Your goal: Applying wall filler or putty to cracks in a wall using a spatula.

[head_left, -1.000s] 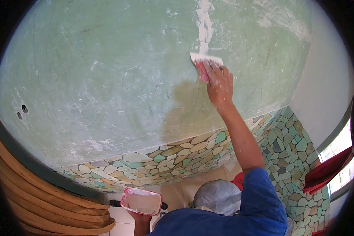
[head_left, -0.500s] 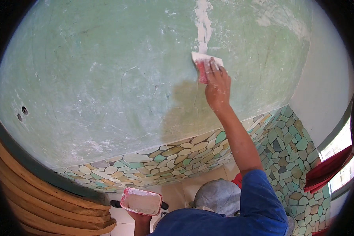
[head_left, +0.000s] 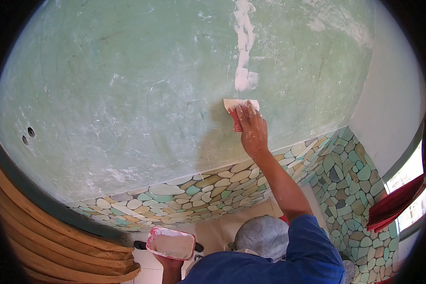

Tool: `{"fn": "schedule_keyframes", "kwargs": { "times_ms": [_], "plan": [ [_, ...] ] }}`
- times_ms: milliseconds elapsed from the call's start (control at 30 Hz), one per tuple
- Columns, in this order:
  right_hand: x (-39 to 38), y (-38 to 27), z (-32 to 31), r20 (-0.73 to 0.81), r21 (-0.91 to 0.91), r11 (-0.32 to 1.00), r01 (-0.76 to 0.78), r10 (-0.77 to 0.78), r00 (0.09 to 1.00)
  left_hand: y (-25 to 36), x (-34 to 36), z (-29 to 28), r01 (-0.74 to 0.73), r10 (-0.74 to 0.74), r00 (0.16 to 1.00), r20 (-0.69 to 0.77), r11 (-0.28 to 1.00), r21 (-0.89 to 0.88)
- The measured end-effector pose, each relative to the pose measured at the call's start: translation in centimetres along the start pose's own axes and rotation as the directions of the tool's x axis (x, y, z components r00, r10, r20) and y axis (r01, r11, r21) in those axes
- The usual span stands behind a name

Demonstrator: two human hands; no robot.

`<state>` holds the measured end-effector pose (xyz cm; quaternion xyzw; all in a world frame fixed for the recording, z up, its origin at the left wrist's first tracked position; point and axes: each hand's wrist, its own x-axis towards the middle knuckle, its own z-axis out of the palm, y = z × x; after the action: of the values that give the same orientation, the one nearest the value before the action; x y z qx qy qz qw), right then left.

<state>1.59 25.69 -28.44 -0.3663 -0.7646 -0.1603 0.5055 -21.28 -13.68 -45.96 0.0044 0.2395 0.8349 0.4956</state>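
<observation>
My right hand grips a putty knife with a red handle and a wide pale blade. Its blade lies at the green wall, just below a vertical streak of white filler; whether it touches the wall I cannot tell. A thin crack line shows between the streak's lower end and the blade. Low down, my left hand supports a red-rimmed tray of whitish filler from beneath, its fingers mostly hidden under the tray.
Pebble-patterned tiles cover the lower wall and the right corner. A brown curtain hangs at the left. Beside my body stands a grey rounded object. A red cloth hangs by the window at right. Two dark holes pierce the wall.
My right hand has moved the putty knife down the wall and slightly left. A fresh patch of white filler now shows at the streak's lower end. The tray has hardly moved.
</observation>
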Motion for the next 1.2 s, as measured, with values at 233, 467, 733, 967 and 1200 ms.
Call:
{"fn": "schedule_keyframes", "kwargs": {
  "times_ms": [233,467,733,967,1200],
  "plan": [
    [2.2,1.1,-4.2,-0.249,0.437,0.899,-0.018,0.140,0.958,-0.3,-0.4,0.9,0.034,-0.032,0.998,0.046,0.998,-0.046],
    [7.1,3.5,-6.1,-0.310,-0.032,0.907,0.420,-0.408,0.859,0.2,-0.8,-0.3,0.004,-0.004,1.000,-0.006,1.000,0.004],
    [6.1,7.8,-1.9,-0.134,0.045,0.927,0.373,-0.364,0.922,0.4,-2.0,0.2,0.007,-0.013,0.998,-0.061,0.996,-0.090],
    [1.3,9.2,-0.6,0.150,-0.081,0.897,0.435,-0.420,0.895,0.3,-2.2,-0.4,-0.025,0.025,0.993,-0.114,1.000,0.002],
    [1.9,8.3,-3.5,0.097,0.001,0.860,0.510,-0.508,0.856,0.4,-2.4,0.2,-0.010,0.006,0.993,-0.114,0.999,-0.031]
  ]
}}
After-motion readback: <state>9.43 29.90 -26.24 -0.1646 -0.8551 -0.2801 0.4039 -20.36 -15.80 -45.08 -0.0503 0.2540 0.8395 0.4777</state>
